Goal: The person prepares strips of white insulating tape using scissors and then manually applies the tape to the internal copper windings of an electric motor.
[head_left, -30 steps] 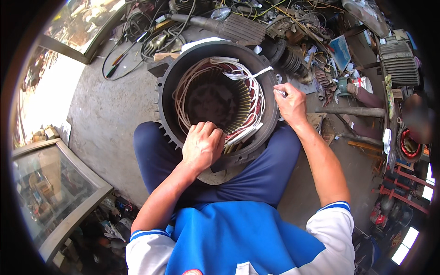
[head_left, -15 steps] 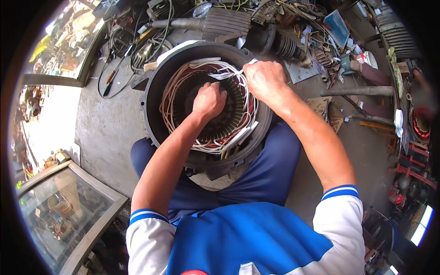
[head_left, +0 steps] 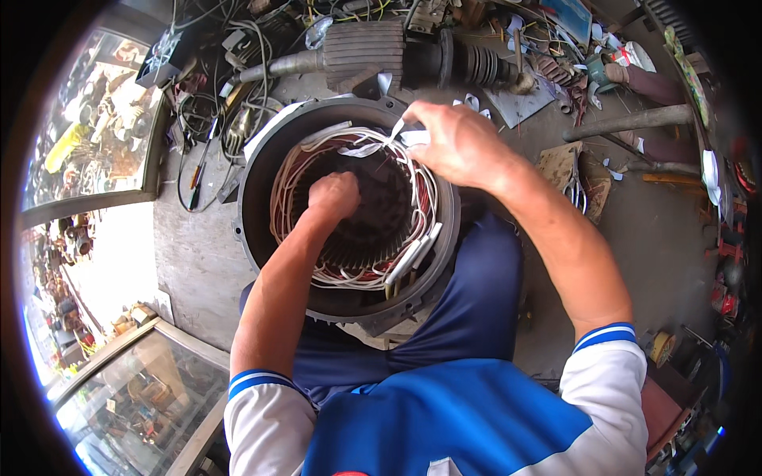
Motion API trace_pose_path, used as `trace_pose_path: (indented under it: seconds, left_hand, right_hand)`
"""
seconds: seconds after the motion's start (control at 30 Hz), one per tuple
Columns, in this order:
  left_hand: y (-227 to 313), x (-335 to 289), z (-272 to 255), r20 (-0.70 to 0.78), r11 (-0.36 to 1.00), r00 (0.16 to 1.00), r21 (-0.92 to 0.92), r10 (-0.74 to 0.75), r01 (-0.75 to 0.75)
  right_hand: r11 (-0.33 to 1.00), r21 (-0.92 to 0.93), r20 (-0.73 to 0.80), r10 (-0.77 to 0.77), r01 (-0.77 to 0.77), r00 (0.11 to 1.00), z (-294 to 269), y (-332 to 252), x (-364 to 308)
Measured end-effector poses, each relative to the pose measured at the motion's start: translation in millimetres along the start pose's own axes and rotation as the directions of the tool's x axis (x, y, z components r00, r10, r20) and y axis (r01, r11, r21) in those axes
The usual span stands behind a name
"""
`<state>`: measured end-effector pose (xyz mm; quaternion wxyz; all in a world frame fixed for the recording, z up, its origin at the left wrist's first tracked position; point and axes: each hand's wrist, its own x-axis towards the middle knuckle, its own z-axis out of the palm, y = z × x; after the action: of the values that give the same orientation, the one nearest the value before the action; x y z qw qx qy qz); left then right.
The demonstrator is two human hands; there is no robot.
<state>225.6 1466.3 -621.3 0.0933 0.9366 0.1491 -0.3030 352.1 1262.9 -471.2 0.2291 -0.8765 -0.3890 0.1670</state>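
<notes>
A round motor stator housing (head_left: 449,238) of dark metal stands upright between my legs. Inside its rim runs a ring of white-sleeved and reddish winding wires (head_left: 283,186), around a slotted bore. My left hand (head_left: 333,195) is curled into a fist within the bore, and whatever its fingers hold is hidden. Over the upper right rim, my right hand (head_left: 460,144) has thumb and index finger apart. Between and beside these fingers is white binding tape (head_left: 365,150), looped around the wires. White sleeves (head_left: 414,255) lie at the ring's lower right.
A finned motor body (head_left: 363,54) with a shaft lies beyond the housing. Cables and a screwdriver (head_left: 194,189) are at the left, above a glass-topped cabinet (head_left: 147,389). A long-handled hammer (head_left: 631,121) and a piece of cardboard (head_left: 575,178) lie at the right.
My right finger and thumb have spread from their pinch at the tape. My left hand has shifted left inside the bore. The whole view has tilted slightly.
</notes>
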Motion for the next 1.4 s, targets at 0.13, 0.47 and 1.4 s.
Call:
trace_pose_path:
  seconds: [0.13, 0.47, 1.4]
  left_hand:
    - [-4.1, -23.6, -11.8, 0.110, 0.970, 0.993, 0.231, 0.045, -0.070]
    - [55.7, 25.0, 8.3, -0.187, 0.896, 0.972, -0.442, -0.144, 0.047]
    - [-86.9, -417.4, -18.9, -0.267, 0.861, 0.962, -0.503, -0.065, -0.082]
  right_hand:
    - [0.975, 0.220, -0.039, 0.026, -0.017, 0.999, -55.5, 5.6, -17.1]
    - [0.962, 0.263, -0.187, -0.028, 0.078, 0.982, -18.8, 13.6, -36.2]
    - [0.881, -0.389, 0.167, -0.220, 0.269, 0.961, 123.4, -58.7, -26.9]
